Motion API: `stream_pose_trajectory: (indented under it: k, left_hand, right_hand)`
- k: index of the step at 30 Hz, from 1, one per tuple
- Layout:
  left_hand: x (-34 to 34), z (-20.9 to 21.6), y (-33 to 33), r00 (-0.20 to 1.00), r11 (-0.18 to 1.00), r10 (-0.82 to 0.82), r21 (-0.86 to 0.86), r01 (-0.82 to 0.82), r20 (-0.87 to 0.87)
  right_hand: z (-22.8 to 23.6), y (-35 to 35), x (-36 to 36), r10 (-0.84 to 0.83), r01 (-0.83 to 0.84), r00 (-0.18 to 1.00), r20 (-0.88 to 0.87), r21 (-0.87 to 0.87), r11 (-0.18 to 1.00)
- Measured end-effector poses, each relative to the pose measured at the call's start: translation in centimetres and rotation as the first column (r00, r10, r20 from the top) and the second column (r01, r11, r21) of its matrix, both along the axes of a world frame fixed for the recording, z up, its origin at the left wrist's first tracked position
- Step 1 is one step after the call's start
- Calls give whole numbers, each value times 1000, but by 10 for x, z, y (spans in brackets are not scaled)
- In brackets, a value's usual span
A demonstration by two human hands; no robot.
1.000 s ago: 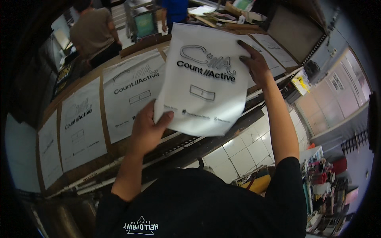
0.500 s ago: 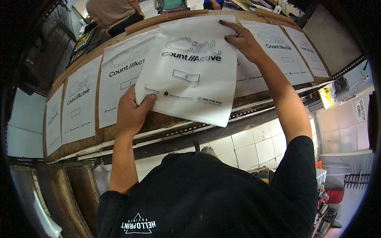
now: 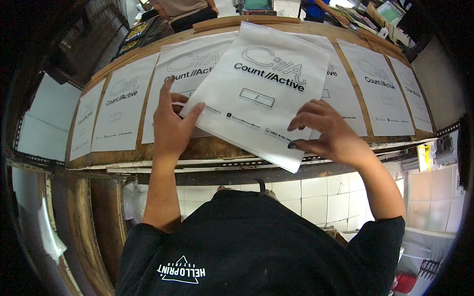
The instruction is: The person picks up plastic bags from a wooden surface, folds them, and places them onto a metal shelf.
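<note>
A white printed sheet (image 3: 281, 106), thin and glossy like a plastic bag, sits askew over similar sheets, its lower corner reaching past the table's near edge. It bears black lettering and an outlined box. My left hand (image 3: 172, 118) is at its lower left corner, fingers spread, thumb overlapping the sheet's edge. Over its right side is my right hand (image 3: 328, 129), fingers curved and apart; whether the fingertips touch the sheet I cannot tell. Partly under the askew sheet are a left printed sheet (image 3: 170, 71) and a right printed sheet (image 3: 345, 103).
More printed sheets (image 3: 118, 106) stand in a row along the brown table (image 3: 227, 148), continuing at the right (image 3: 377, 81). A wooden strip (image 3: 247, 22) runs along the far edge. Beyond it, a person (image 3: 187, 12) is partly visible. Wooden boards (image 3: 84, 212) are at lower left.
The sheet has turned clockwise and come down over the others. My right hand has left its upper right corner and moved down to its right side. My left hand's fingers have spread.
</note>
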State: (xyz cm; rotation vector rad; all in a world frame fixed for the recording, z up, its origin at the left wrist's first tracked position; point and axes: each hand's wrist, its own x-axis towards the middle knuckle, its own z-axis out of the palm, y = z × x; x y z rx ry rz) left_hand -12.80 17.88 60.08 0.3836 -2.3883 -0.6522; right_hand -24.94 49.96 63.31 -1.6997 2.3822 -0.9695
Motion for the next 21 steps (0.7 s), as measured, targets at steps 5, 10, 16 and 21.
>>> stream_pose_trajectory:
  k: [5,10,16,21]
  left_hand:
    - [1,11,29,998,988,-49,-147,43,-34]
    - [5,0,68,842,832,-539,165,530,18]
    - [-11,8,91,739,741,-670,15,671,65]
    - [-16,3,82,694,706,-695,-7,708,189]
  right_hand:
    - [-16,7,-8,14,-13,1000,25,-18,1000]
    - [-17,11,-10,-11,13,998,68,-25,1000]
    - [-21,8,0,59,-58,998,-5,62,996]
    - [-26,0,2,67,-66,998,-16,52,996]
